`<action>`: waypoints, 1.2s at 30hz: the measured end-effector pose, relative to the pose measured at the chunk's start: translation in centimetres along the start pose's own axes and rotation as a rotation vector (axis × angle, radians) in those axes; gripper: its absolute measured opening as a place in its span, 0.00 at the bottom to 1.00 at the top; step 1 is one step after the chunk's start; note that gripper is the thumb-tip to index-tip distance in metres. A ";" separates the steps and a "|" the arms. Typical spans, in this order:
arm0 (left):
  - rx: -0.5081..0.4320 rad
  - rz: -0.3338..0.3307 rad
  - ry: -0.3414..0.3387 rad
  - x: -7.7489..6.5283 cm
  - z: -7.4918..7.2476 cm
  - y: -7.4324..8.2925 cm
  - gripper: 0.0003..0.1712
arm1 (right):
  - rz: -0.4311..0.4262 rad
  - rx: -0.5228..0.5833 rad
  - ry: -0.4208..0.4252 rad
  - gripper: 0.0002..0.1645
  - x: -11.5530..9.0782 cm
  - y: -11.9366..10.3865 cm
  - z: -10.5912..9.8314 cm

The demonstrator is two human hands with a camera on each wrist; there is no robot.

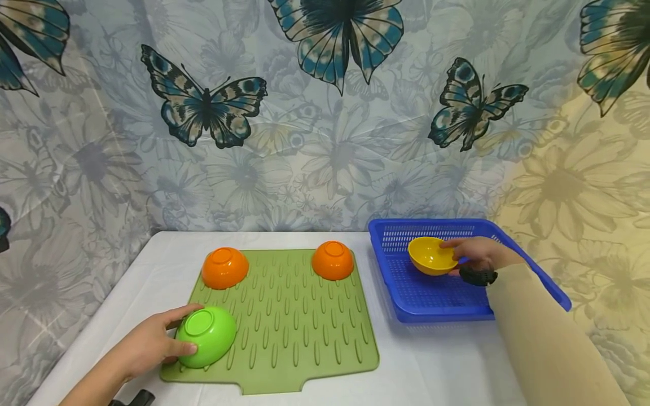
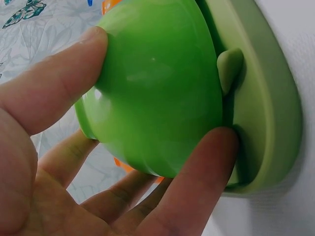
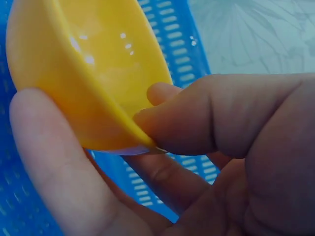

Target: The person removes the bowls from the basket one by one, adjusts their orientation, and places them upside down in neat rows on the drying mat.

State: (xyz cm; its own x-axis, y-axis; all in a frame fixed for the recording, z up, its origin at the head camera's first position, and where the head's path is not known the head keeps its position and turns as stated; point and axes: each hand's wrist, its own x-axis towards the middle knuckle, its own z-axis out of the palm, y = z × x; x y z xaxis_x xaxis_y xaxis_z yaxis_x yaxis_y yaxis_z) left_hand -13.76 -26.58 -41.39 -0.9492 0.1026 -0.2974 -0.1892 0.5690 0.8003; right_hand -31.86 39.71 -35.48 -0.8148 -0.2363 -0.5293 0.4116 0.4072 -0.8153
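A green bowl point(image 1: 209, 338) lies upside down on the front left corner of the green drying mat point(image 1: 289, 316). My left hand point(image 1: 152, 344) holds it from the left, thumb and fingers spread round its outside; the left wrist view shows the fingertips against the bowl wall point(image 2: 157, 88). Over the blue basket point(image 1: 442, 314), my right hand point(image 1: 474, 255) pinches a yellow bowl point(image 1: 431, 256) by its rim, its hollow side showing. In the right wrist view the thumb is inside the yellow bowl point(image 3: 74, 98) and other fingers are outside. Whether the bowl touches the basket floor I cannot tell.
Two orange bowls stand upside down along the mat's back edge, one orange bowl point(image 1: 225, 268) at the left corner and the other orange bowl point(image 1: 332, 260) at the right. The white tabletop point(image 1: 431, 361) meets a butterfly-print cloth point(image 1: 325, 169) behind.
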 end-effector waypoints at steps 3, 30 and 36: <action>-0.001 -0.005 -0.005 0.0 0.0 0.0 0.55 | -0.027 0.024 0.007 0.41 -0.6 0.4 -0.5; 0.028 0.009 0.011 0.0 0.2 0.1 0.54 | -0.268 0.270 0.151 0.35 -6.7 -0.6 6.9; 0.045 0.027 0.008 0.0 0.3 0.4 0.53 | -0.304 0.253 0.133 0.32 -7.8 -1.1 9.1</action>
State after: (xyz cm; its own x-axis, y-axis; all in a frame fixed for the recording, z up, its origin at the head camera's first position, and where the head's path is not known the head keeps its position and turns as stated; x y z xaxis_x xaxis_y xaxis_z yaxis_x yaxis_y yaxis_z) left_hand -13.80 -26.16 -41.26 -0.9557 0.1120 -0.2722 -0.1527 0.6021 0.7837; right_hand -22.22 33.09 -32.62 -0.9536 -0.1894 -0.2342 0.2178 0.1032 -0.9705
